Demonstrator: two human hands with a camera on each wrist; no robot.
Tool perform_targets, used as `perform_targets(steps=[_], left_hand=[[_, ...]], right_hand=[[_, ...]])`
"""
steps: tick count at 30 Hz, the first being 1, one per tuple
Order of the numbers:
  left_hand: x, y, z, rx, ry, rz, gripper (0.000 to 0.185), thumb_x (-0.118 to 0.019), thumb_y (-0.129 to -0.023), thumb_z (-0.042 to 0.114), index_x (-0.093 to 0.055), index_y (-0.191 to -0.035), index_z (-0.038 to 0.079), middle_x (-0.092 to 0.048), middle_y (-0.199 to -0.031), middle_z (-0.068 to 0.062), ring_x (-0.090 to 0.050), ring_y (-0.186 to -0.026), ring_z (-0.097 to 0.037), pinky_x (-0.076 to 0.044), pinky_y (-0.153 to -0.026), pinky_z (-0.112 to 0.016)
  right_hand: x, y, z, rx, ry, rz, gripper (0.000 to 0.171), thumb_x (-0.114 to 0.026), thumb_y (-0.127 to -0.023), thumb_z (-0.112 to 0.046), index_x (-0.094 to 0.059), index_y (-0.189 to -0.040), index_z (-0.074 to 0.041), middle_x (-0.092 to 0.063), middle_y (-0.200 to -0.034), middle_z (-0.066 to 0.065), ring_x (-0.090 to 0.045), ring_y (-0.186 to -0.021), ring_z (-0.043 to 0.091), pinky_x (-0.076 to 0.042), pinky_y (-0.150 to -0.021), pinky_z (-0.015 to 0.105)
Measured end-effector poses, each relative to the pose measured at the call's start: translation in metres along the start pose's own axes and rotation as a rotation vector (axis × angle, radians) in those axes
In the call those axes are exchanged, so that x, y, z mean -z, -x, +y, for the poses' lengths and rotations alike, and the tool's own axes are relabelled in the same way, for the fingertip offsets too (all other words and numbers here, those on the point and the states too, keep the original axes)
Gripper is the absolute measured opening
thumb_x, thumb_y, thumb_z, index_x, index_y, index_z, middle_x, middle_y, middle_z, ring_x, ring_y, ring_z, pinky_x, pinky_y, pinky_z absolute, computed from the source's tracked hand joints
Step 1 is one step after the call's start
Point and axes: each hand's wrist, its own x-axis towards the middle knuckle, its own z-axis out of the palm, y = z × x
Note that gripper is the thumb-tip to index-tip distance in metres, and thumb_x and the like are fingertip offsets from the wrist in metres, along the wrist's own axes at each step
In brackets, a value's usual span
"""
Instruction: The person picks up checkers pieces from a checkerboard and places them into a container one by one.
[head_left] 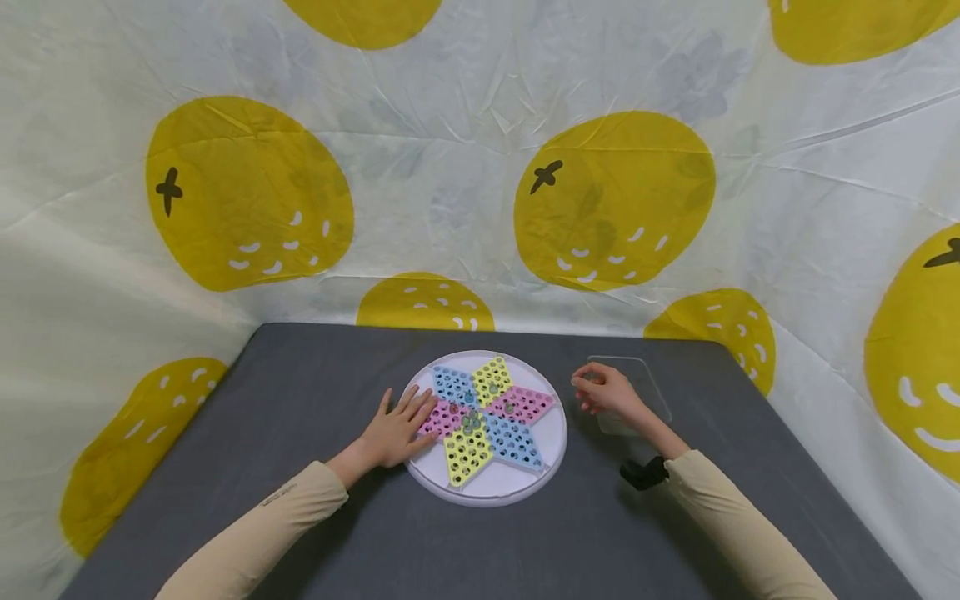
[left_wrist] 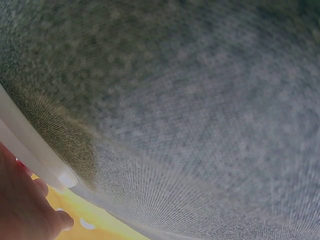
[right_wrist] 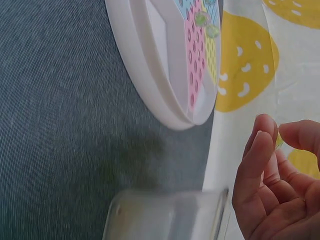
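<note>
A round white Chinese checkers board (head_left: 495, 485) carries a six-pointed star in pink, yellow and blue, full of holes. Several glass marbles (head_left: 471, 422) sit near its middle and in a few of the points. My left hand (head_left: 393, 435) lies with spread fingers on the board's left side, over part of a pink point. To the right of the board, my right hand (head_left: 609, 392) is raised near a clear plastic box (head_left: 647, 371). Between its thumb and fingertips it pinches a yellow-green glass marble (right_wrist: 279, 143), mostly hidden by the fingers.
The board and box stand on a dark grey tabletop (head_left: 322, 375). A white curtain (head_left: 435, 200) printed with large yellow fruit hangs behind the table and along its sides. A black wrist device (head_left: 643, 473) sits at the right sleeve cuff.
</note>
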Motion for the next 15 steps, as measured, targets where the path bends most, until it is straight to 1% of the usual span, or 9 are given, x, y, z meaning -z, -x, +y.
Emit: perform_targets(steps=[2,4,6,9,15], left_hand=[[-0.001,-0.001,0.000,0.000,-0.003,0.003,0.063,-0.035,-0.091,0.049,-0.025,-0.142,0.013,-0.023,-0.148,-0.006,-0.016,-0.138,-0.030,-0.009,-0.104,-0.060],[-0.001,-0.001,0.000,-0.001,-0.006,0.001,0.063,-0.035,-0.091,0.049,-0.024,-0.142,0.013,-0.023,-0.149,-0.006,-0.015,-0.138,-0.029,-0.009,-0.104,-0.059],[-0.001,-0.001,0.000,0.002,-0.008,-0.002,0.063,-0.034,-0.091,0.049,-0.024,-0.142,0.013,-0.022,-0.149,-0.006,-0.015,-0.138,-0.029,-0.009,-0.104,-0.059],[0.000,-0.001,0.000,0.003,-0.009,-0.004,0.063,-0.034,-0.091,0.050,-0.024,-0.142,0.013,-0.022,-0.149,-0.006,-0.015,-0.138,-0.029,-0.009,-0.104,-0.059],[0.001,0.000,0.000,0.004,-0.009,0.001,0.062,-0.035,-0.091,0.049,-0.025,-0.142,0.013,-0.023,-0.148,-0.006,-0.016,-0.138,-0.029,-0.009,-0.104,-0.060]], right_hand=[[0.006,0.002,0.001,-0.007,-0.003,0.001,0.035,-0.052,-0.090,-0.024,-0.051,-0.114,0.002,-0.063,-0.082,0.022,-0.062,-0.069,0.032,-0.052,-0.062,0.042],[0.012,0.003,0.003,-0.013,-0.007,-0.001,0.037,-0.052,-0.090,-0.025,-0.050,-0.115,0.003,-0.063,-0.084,0.021,-0.062,-0.067,0.027,-0.052,-0.062,0.039],[0.016,0.004,0.005,-0.021,-0.017,0.002,0.038,-0.052,-0.090,-0.025,-0.049,-0.116,0.003,-0.063,-0.089,0.024,-0.062,-0.067,0.024,-0.052,-0.062,0.037],[0.023,0.006,0.008,-0.030,-0.040,-0.004,0.040,-0.050,-0.091,-0.025,-0.047,-0.118,0.004,-0.062,-0.093,0.024,-0.062,-0.068,0.018,-0.052,-0.063,0.036],[0.035,0.011,0.010,-0.025,-0.064,-0.001,0.043,-0.047,-0.092,-0.025,-0.045,-0.120,0.007,-0.060,-0.098,0.027,-0.062,-0.071,0.018,-0.052,-0.067,0.039]])
